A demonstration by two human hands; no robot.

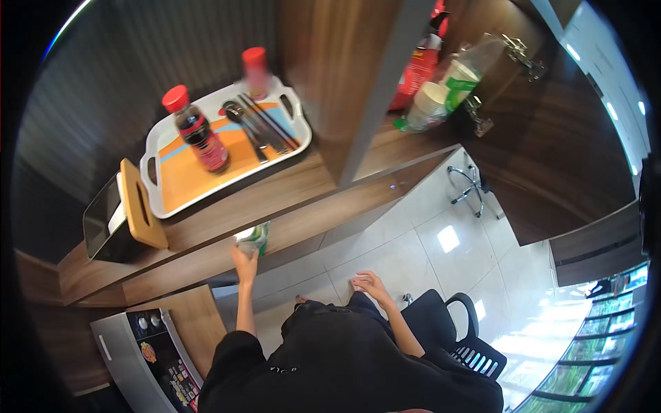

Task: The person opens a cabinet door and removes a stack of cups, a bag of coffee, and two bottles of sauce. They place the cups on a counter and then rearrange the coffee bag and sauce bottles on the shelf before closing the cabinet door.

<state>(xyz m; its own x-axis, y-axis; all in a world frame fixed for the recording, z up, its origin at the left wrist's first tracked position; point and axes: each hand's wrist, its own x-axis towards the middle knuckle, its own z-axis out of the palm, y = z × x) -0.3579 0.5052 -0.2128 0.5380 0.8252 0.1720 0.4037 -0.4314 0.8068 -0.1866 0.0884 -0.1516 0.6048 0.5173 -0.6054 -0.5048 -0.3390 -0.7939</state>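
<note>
My left hand (pixel 245 261) is wrapped round a green and white package (pixel 253 237) at the edge of the lower wooden shelf. What the package holds is too small to tell. My right hand (pixel 372 286) hangs over the floor with its fingers apart and nothing in it. On the shelf above, a white tray (pixel 306 135) bears a dark bottle with a red cap (pixel 201 138), a second red-capped bottle (pixel 255 74) and some cutlery (pixel 256 127).
A tissue box with a wooden lid (pixel 143 206) stands left of the tray. Bagged paper cups (pixel 430 103) sit in the right compartment, near an open cabinet door (pixel 544 151). A black chair (pixel 434 323) is at my right, a small fridge (pixel 131 358) lower left.
</note>
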